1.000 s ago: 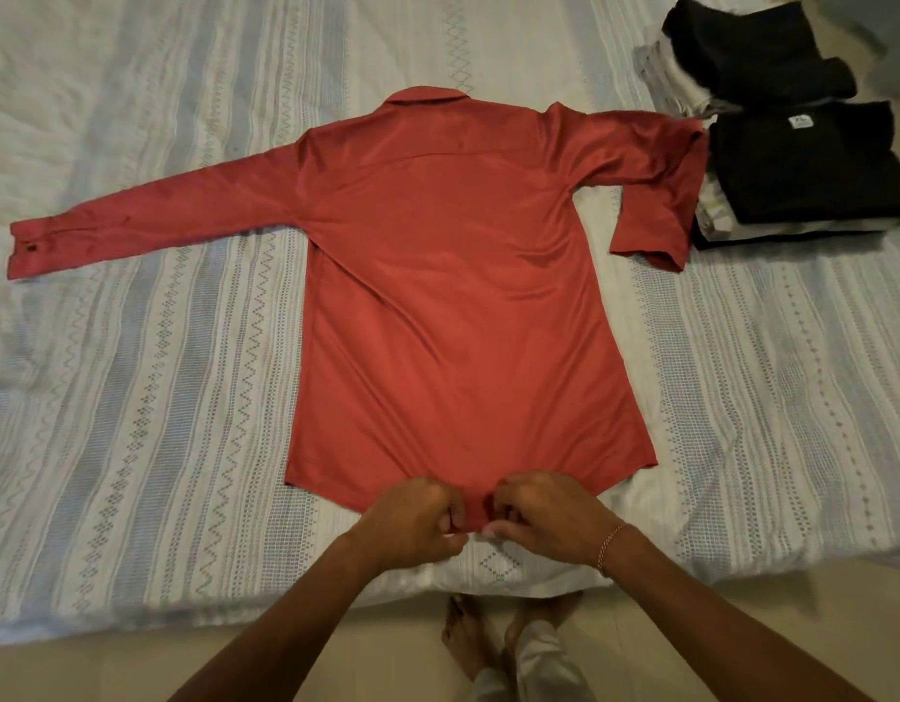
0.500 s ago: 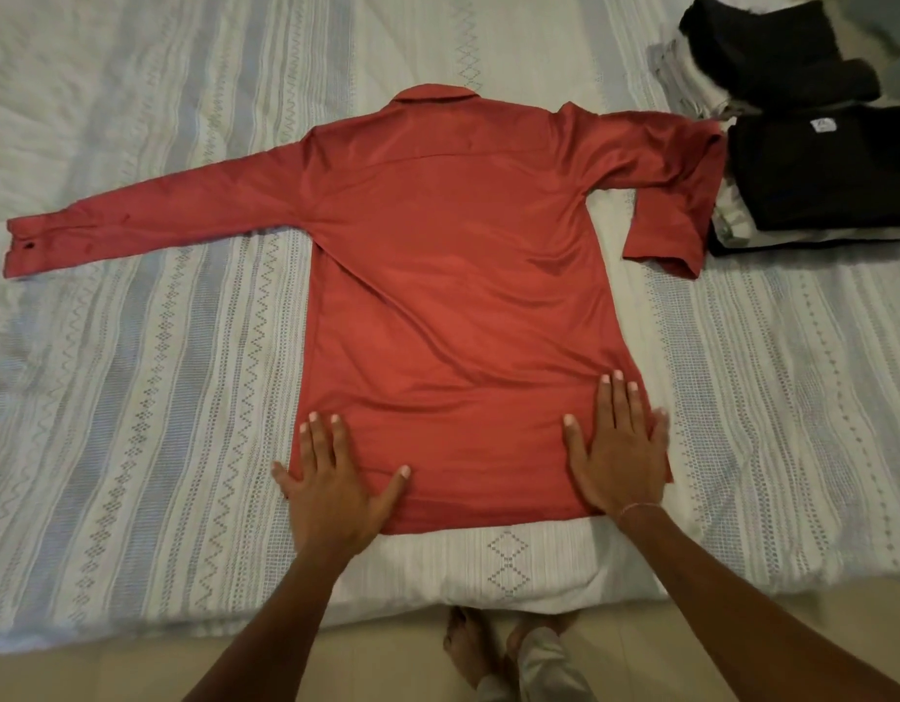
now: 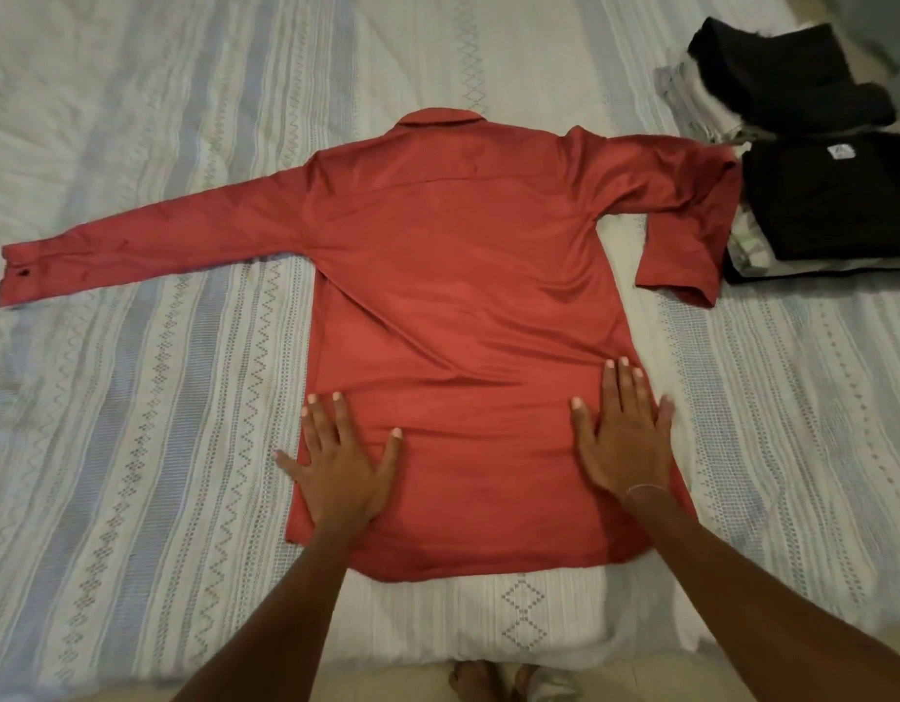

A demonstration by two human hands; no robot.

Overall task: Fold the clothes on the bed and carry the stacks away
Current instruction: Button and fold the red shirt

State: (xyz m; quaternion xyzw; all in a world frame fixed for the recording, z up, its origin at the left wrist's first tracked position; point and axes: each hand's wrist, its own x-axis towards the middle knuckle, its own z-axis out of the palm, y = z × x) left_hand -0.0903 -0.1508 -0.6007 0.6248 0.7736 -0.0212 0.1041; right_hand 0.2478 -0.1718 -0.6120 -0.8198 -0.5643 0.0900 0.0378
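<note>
A red long-sleeved shirt (image 3: 458,296) lies face down and flat on the bed, collar away from me. Its left sleeve stretches out straight to the left; its right sleeve is bent back, the cuff hanging down beside the stacks. My left hand (image 3: 339,468) presses flat on the lower left side of the shirt, fingers spread. Flat on the lower right side rests my right hand (image 3: 622,438), its little finger at the side seam. Two stacks of folded clothes (image 3: 823,205), dark garments on top, sit at the far right.
The bed is covered by a white and pale blue striped bedspread (image 3: 134,448). Its near edge runs along the bottom of the view, with my bare feet (image 3: 488,681) on the floor below. The further stack (image 3: 772,78) lies near the bed's right corner.
My hands let go of the middle of the hem, moved apart and flattened onto the shirt's lower sides. They have since slid a little up the cloth.
</note>
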